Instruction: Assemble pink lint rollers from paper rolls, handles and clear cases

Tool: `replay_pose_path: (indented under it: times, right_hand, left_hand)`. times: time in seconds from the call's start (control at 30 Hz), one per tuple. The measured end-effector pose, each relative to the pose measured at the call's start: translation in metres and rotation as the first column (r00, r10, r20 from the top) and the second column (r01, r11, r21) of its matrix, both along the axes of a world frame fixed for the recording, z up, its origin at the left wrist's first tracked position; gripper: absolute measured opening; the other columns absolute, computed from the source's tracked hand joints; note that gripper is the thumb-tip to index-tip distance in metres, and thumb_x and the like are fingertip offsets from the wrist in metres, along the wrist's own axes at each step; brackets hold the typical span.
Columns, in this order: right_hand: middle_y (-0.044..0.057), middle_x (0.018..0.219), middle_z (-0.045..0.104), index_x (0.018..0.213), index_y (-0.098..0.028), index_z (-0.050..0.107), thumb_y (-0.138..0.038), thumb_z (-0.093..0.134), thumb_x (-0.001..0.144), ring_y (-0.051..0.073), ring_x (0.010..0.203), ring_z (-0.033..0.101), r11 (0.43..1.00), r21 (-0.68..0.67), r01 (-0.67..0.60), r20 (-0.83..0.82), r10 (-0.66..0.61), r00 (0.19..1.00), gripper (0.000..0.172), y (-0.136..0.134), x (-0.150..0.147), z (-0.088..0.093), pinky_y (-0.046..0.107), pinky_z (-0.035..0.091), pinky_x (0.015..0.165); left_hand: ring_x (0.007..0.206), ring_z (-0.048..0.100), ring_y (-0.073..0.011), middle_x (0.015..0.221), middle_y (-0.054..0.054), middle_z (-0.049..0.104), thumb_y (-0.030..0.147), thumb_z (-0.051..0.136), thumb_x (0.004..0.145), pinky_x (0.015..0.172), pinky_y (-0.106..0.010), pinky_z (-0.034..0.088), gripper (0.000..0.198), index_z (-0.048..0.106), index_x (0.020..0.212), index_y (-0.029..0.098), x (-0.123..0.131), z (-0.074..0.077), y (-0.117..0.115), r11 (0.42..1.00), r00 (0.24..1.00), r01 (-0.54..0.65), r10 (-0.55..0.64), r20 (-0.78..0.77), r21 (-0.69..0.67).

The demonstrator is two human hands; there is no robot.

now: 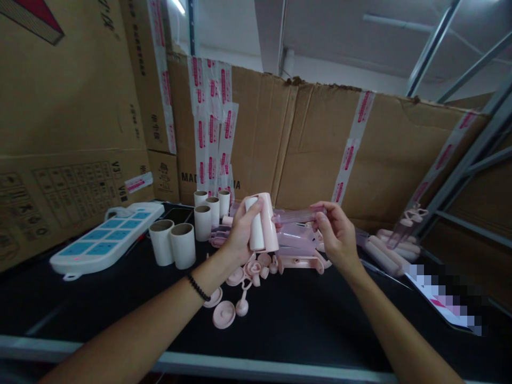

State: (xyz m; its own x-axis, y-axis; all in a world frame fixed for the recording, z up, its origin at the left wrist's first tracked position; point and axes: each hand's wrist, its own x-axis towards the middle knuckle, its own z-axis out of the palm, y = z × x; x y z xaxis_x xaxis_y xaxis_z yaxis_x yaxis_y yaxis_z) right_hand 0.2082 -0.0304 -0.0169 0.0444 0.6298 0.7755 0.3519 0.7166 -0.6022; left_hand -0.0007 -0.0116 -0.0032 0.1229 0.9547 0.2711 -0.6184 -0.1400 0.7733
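Note:
My left hand (241, 230) is wrapped round a white paper roll (256, 229) and a pink plastic shell (269, 224) that lies along its right side. Both are held nearly upright above the table. With thumb and fingertips, my right hand (338, 234) pinches one end of a see-through purplish plastic strip (298, 215), whose other end reaches toward the shell. Beneath my hands lie more translucent purple pieces (296, 237) and a pink handle-like part (298, 262). Small pink parts, including a round cap (224, 314) and a ball-ended piece (242, 306), are scattered below my left hand.
Several white rolls (183, 246) stand on the black table (304, 330) at left, beside a white power strip (108, 237) with blue panels. Pink cylinders (386, 255) and a partly blurred-out flat item (444, 298) lie right. Taped cardboard walls (312, 144) enclose the back and left.

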Motion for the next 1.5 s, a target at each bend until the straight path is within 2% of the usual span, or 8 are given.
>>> replay_pose_path:
  times: [0.3,0.53,0.83,1.1,1.5]
  right_hand:
    - [0.003,0.094,0.063,0.114,-0.024,0.063,-0.039,0.058,0.099,0.017,0.078,0.060,0.997,0.039,0.063,0.074,-0.066,0.995,0.022,-0.004,0.007,0.002,0.030,0.049,0.070]
    - [0.001,0.083,0.063,0.109,-0.022,0.064,-0.044,0.059,0.098,0.015,0.067,0.059,0.999,-0.028,0.044,0.016,-0.044,0.999,0.025,-0.005,0.003,0.004,0.027,0.047,0.061]
    - [-0.005,0.061,0.049,0.076,-0.022,0.053,-0.054,0.063,0.094,0.010,0.050,0.043,0.993,-0.114,0.006,-0.113,-0.019,0.993,0.039,-0.001,0.000,0.003,0.023,0.035,0.048]
    - [-0.006,0.052,0.042,0.068,-0.022,0.049,-0.059,0.063,0.092,0.009,0.046,0.036,0.987,-0.150,0.052,-0.094,-0.067,0.993,0.047,-0.001,0.000,0.002,0.023,0.027,0.045]
    - [-0.006,0.055,0.042,0.067,-0.022,0.046,-0.057,0.060,0.094,0.010,0.050,0.037,0.986,-0.158,0.052,-0.034,-0.058,0.998,0.047,-0.004,-0.005,0.001,0.025,0.027,0.048]
  left_hand:
    - [0.054,0.068,-0.0182,0.073,0.001,0.069,0.046,0.081,0.079,0.050,-0.029,0.058,0.049,0.047,0.107,0.024,0.003,0.001,-0.002,0.990,0.994,-0.044,0.056,-0.093,0.131]
    - [0.056,0.069,-0.0166,0.071,0.004,0.067,0.041,0.084,0.075,0.055,-0.029,0.060,0.052,0.046,0.106,0.025,0.004,0.005,-0.005,0.989,0.998,-0.045,0.052,-0.047,0.140]
    - [0.053,0.067,-0.0151,0.071,0.003,0.068,0.041,0.081,0.079,0.052,-0.026,0.058,0.047,0.046,0.105,0.025,0.003,0.005,-0.007,0.977,0.989,-0.106,0.123,-0.082,0.185]
    - [0.053,0.066,-0.0148,0.075,0.002,0.069,0.040,0.083,0.077,0.049,-0.024,0.056,0.048,0.048,0.106,0.025,0.002,0.005,-0.006,0.966,0.985,-0.114,0.140,-0.103,0.231]
    - [0.059,0.062,-0.0105,0.081,0.003,0.061,0.040,0.080,0.082,0.050,-0.021,0.054,0.041,0.051,0.105,0.023,0.001,-0.002,0.003,0.912,0.953,-0.189,0.259,-0.155,0.365]
